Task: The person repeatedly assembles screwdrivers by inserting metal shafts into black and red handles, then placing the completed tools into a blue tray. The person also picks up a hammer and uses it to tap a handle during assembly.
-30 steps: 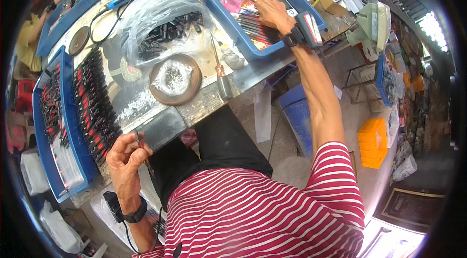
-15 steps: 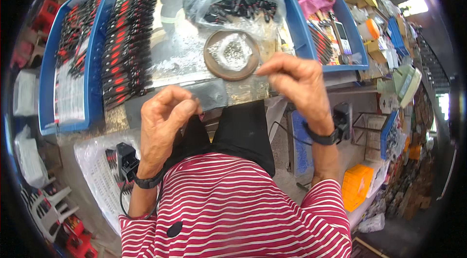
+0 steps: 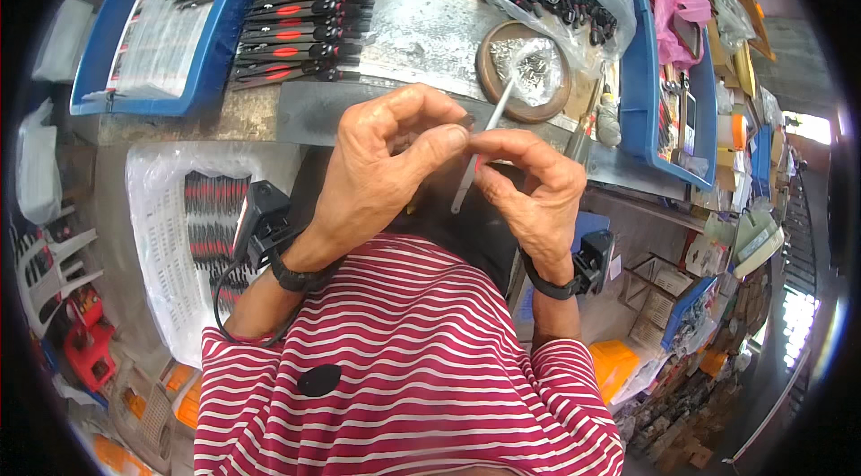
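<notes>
My left hand (image 3: 395,157) is closed in a pinch over my lap, a small dark piece (image 3: 466,120) at its fingertips. Beside it, my right hand (image 3: 538,189) pinches a slim pale-grey strip (image 3: 496,113), tilted, one end pointing at the table and the other down toward my lap. A bit of red shows at my right fingertips; what it belongs to is hidden. Just beyond the hands, a round brown dish (image 3: 485,72) holds many tiny metal parts on a plastic lining. Behind the dish lies a clear plastic bag (image 3: 619,5) of black parts.
Rows of black-and-red handles (image 3: 291,27) lie on the table, left of centre. Blue trays (image 3: 211,54) stand on both sides; the right-hand one (image 3: 639,108) holds a pink bag (image 3: 674,5). Below left sits a plastic-lined crate (image 3: 161,234) with more handles.
My hands have come together over my lap; the right has drawn back from the dish. The pale strip and dark piece now show between them. The view has shifted, moving the table up and right.
</notes>
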{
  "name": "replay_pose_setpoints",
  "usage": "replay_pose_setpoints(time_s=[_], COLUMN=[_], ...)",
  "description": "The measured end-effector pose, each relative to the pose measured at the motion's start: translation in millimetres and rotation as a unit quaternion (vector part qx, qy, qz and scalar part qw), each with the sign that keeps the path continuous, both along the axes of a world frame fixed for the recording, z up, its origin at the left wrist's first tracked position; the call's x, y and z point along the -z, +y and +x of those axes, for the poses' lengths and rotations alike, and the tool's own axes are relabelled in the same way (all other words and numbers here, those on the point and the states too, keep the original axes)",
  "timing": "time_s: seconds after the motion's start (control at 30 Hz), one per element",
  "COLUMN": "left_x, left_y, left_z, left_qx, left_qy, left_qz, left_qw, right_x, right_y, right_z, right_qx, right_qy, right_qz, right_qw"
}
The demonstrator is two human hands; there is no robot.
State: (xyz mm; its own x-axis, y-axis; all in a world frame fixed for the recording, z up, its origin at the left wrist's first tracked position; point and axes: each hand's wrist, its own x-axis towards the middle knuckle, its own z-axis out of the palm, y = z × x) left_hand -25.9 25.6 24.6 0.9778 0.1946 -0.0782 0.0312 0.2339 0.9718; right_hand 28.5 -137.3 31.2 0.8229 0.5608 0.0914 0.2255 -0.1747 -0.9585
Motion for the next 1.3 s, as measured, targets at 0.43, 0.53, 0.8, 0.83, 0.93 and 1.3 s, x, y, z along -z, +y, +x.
replay_pose_setpoints(time_s=[0.43, 0.53, 0.8, 0.83, 0.93, 1.3], left_x=[13, 15, 24, 26, 30, 36], left_y=[13, 13, 9, 9, 7, 1], left_z=[3, 2, 4, 5, 6, 12], left_qx=[0.000, -0.007, -0.011, -0.006, 0.006, 0.005], left_qy=[0.042, 0.048, 0.063, 0.066, 0.062, 0.060], left_qz=[-0.157, -0.160, -0.177, -0.177, -0.194, -0.182], left_qw=[0.987, 0.986, 0.982, 0.982, 0.979, 0.981], right_x=[-4, -2, 10, 12, 14, 19], right_y=[18, 18, 23, 24, 24, 21], right_z=[0, 1, -4, -5, -6, -3], right_qx=[0.046, 0.051, 0.076, 0.082, 0.061, 0.057], right_qy=[-0.237, -0.104, 0.135, 0.134, 0.144, 0.144], right_qz=[-0.055, -0.031, 0.005, -0.003, 0.019, 0.007], right_qw=[0.969, 0.993, 0.988, 0.988, 0.988, 0.988])
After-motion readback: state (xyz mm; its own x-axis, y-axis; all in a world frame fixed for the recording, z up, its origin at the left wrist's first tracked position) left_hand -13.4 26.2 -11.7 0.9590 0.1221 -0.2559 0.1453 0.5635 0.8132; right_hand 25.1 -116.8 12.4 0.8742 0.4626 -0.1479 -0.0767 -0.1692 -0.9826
